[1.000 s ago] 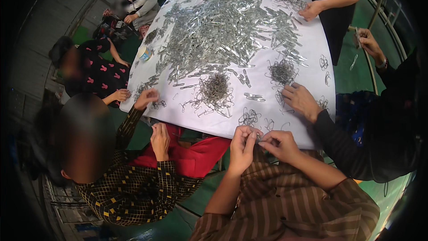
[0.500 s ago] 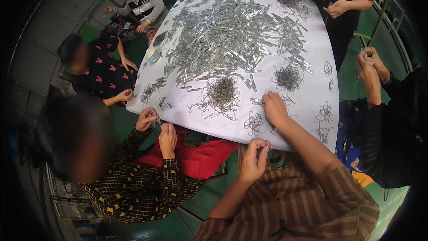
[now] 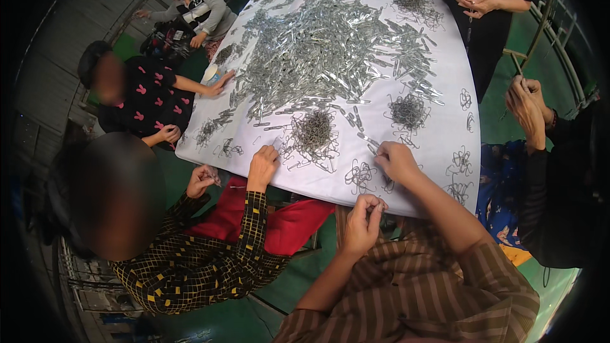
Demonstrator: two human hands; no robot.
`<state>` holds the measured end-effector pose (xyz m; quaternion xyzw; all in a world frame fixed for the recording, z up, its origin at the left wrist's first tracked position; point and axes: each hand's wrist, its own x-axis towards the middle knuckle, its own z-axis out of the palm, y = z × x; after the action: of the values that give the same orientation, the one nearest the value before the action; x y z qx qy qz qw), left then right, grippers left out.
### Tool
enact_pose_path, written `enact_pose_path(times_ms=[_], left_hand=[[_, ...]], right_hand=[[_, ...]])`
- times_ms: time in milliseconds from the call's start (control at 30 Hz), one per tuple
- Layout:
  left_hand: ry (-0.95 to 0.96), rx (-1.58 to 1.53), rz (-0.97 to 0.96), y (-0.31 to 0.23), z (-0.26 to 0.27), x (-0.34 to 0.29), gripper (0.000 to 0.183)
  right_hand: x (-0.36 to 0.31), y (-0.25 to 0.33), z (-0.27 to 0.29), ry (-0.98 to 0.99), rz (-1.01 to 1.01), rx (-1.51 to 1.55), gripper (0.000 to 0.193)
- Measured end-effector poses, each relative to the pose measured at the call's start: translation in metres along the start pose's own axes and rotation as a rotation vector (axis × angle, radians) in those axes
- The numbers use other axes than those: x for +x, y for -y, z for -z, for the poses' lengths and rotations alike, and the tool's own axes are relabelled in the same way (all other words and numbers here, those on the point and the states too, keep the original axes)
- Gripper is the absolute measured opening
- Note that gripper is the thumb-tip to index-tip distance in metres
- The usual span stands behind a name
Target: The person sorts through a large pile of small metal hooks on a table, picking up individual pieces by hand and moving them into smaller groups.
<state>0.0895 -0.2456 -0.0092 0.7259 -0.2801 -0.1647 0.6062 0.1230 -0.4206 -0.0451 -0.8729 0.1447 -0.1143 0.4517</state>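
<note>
My left hand (image 3: pixel 361 228) is closed at the table's near edge, thumb and fingertips pinched together. A small dark bit shows at the tips, too small to name. Over the cloth, my right hand (image 3: pixel 399 162) has its fingertips closed on the end of a flat silvery metal strip (image 3: pixel 372 147). Another strip lies against it, in a short line leading back to the large heap of strips (image 3: pixel 318 38). Left of my right hand is a dense pile of bent wire hooks (image 3: pixel 314 133). A smaller cluster of hooks (image 3: pixel 361 176) lies just above my left hand.
A white cloth-covered table (image 3: pixel 292 174) carries more wire hook piles (image 3: pixel 408 111) and a paper cup (image 3: pixel 211 75). Close on my left sits a co-worker in a black and yellow checked sleeve (image 3: pixel 254 206). Other people work around the left, far and right edges.
My right hand has shifted slightly right and nearer, with strips now at its fingertips; my left stays put. The left neighbour's hand has reached onto the table, and another person's hand is beside the cup.
</note>
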Motion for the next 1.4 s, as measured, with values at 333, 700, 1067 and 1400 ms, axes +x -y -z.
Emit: enact_pose_path(times_ms=[333, 700, 1067, 1400], left_hand=[[-0.133, 0.129, -0.038, 0.009, -0.006, 0.002, 0.006], [-0.030, 0.250, 0.159, 0.026, 0.047, 0.032, 0.010], [-0.362, 0.980, 0.291, 0.069, 0.062, 0.092, 0.017], [-0.254, 0.268, 0.234, 0.049, 0.077, 0.071, 0.009]], right_hand=[[-0.045, 0.050, 0.032, 0.165, -0.197, 0.769, 0.015], [-0.071, 0.050, 0.034, 0.126, -0.121, 0.562, 0.013], [-0.086, 0.051, 0.037, 0.164, -0.182, 0.616, 0.012], [-0.084, 0.048, 0.032, 0.126, -0.113, 0.557, 0.012]])
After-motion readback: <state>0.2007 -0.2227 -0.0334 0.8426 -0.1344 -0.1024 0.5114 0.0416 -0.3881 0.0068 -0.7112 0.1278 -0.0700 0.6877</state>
